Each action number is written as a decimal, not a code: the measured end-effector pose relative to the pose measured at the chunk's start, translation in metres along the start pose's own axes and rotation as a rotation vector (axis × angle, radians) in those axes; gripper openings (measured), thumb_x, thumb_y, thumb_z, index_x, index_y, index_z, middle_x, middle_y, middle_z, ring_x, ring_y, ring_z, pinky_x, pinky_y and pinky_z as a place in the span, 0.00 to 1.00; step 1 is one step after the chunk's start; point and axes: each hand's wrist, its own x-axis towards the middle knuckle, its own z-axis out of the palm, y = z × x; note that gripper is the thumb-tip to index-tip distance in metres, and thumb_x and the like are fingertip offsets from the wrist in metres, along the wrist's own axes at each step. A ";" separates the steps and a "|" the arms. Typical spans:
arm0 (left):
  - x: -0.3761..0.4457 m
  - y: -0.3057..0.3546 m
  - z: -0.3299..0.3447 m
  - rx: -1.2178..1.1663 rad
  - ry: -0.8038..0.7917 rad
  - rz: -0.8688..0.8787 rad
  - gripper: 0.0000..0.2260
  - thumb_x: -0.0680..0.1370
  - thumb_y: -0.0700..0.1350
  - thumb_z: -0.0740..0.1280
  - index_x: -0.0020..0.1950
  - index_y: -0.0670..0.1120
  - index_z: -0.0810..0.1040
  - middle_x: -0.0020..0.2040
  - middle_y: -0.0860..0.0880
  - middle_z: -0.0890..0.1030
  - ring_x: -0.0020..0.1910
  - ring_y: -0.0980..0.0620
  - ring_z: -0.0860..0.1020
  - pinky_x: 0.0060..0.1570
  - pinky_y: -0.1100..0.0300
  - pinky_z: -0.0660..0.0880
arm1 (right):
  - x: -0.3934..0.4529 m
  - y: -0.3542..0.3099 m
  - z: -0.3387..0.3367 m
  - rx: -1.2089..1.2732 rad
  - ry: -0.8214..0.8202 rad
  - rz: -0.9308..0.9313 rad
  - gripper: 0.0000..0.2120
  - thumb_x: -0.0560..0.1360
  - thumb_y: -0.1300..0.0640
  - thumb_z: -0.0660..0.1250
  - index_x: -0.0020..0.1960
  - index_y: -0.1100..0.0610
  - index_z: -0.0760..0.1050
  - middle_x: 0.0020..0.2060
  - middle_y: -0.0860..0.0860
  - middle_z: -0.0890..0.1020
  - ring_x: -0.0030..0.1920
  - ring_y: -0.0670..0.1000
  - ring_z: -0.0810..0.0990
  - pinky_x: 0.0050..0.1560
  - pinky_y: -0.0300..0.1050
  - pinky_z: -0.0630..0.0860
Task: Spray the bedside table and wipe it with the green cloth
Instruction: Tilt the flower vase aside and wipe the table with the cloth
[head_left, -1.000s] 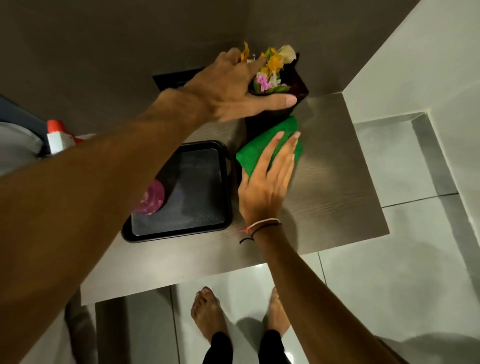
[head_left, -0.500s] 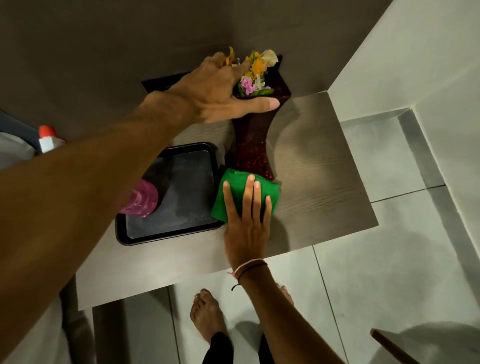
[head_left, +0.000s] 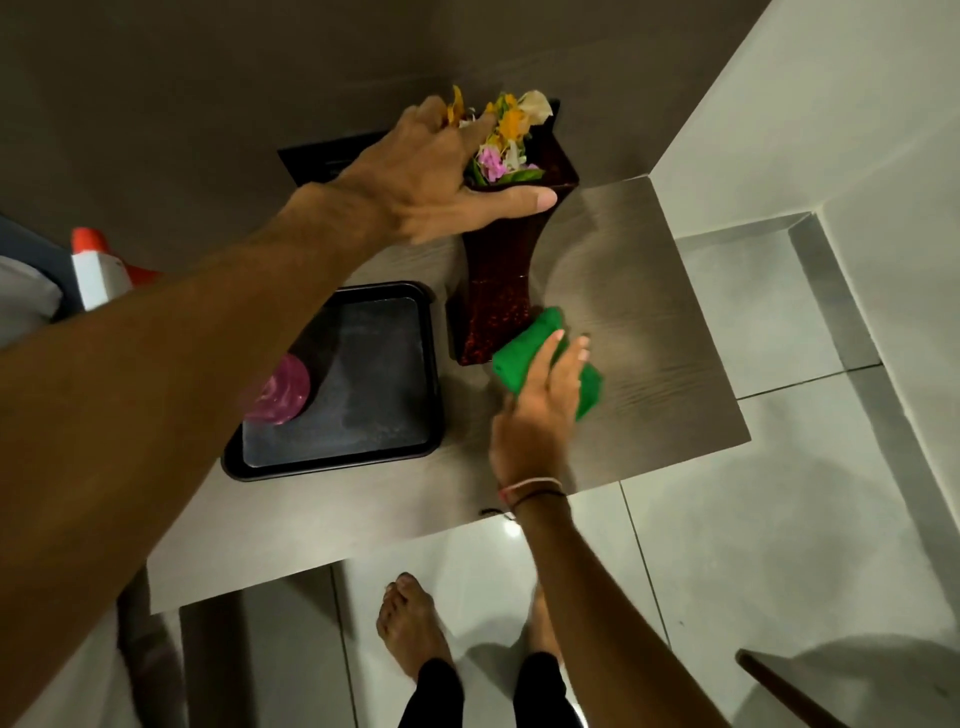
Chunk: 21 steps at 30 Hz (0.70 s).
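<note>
The grey wood bedside table (head_left: 649, 332) juts out from the wall. My right hand (head_left: 535, 410) presses the folded green cloth (head_left: 519, 358) flat on the tabletop, just right of the base of a tall dark red vase (head_left: 498, 280). My left hand (head_left: 441, 176) grips the vase's rim, beside the flowers (head_left: 506, 140) on top. A spray bottle's white and orange head (head_left: 96, 270) peeks out at the far left, behind my left arm.
A black tray (head_left: 374, 374) lies on the table's left half with a pink round object (head_left: 278, 392) on it. A dark wall panel (head_left: 327, 161) sits behind the vase. Pale floor tiles and my bare feet (head_left: 410, 623) are below the table's front edge.
My right hand slid the green cloth from behind the vase to the front of its base, then to the right of it. My left hand kept hold of the vase's rim.
</note>
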 end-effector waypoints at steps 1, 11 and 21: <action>0.000 -0.001 0.001 0.002 0.001 -0.003 0.53 0.70 0.80 0.53 0.86 0.49 0.54 0.77 0.38 0.64 0.79 0.37 0.62 0.78 0.41 0.63 | -0.003 -0.008 0.009 -0.008 -0.027 -0.019 0.35 0.78 0.69 0.60 0.82 0.65 0.50 0.83 0.66 0.52 0.84 0.63 0.52 0.82 0.62 0.59; 0.009 -0.005 0.003 0.017 0.010 0.011 0.54 0.68 0.81 0.52 0.86 0.49 0.54 0.78 0.38 0.64 0.80 0.37 0.62 0.78 0.41 0.63 | -0.026 -0.019 0.027 -0.114 -0.116 -0.035 0.37 0.80 0.65 0.65 0.83 0.62 0.49 0.83 0.66 0.52 0.84 0.64 0.50 0.83 0.61 0.58; 0.013 -0.011 0.001 0.030 -0.011 0.009 0.56 0.67 0.82 0.51 0.86 0.49 0.53 0.80 0.38 0.61 0.81 0.36 0.59 0.79 0.39 0.61 | -0.037 0.007 0.020 -0.309 -0.137 -0.223 0.30 0.81 0.62 0.60 0.82 0.60 0.58 0.81 0.64 0.60 0.82 0.64 0.58 0.80 0.63 0.64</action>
